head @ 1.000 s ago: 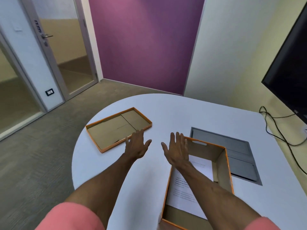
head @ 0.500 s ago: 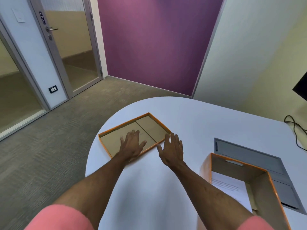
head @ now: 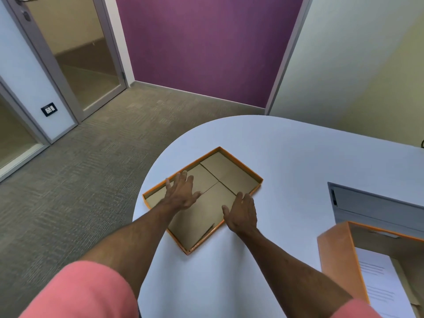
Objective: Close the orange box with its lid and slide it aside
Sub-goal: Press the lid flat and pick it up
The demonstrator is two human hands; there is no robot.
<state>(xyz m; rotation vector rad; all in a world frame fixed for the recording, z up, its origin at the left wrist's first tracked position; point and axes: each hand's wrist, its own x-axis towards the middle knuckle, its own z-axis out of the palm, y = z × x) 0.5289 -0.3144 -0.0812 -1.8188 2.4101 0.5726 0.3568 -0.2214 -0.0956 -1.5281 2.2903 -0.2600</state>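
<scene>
The orange lid (head: pixel 231 175) lies upside down near the white table's left edge, its brown cardboard inside facing up. My left hand (head: pixel 181 193) hovers flat over the lid's far left part, fingers spread, holding nothing. My right hand (head: pixel 243 214) is open at the lid's near right rim, fingertips over the edge. The open orange box (head: pixel 339 255) stands at the lower right, partly cut off by the frame, with printed white paper (head: pixel 380 285) inside.
The white table (head: pixel 286 157) has a rounded far-left edge with grey carpet below. A grey cable hatch (head: pixel 371 207) is set into the tabletop behind the box. A glass door and purple wall stand beyond.
Both hands have reached forward and left from beside the box to the lid. My view has turned left, so the box has shifted to the right edge.
</scene>
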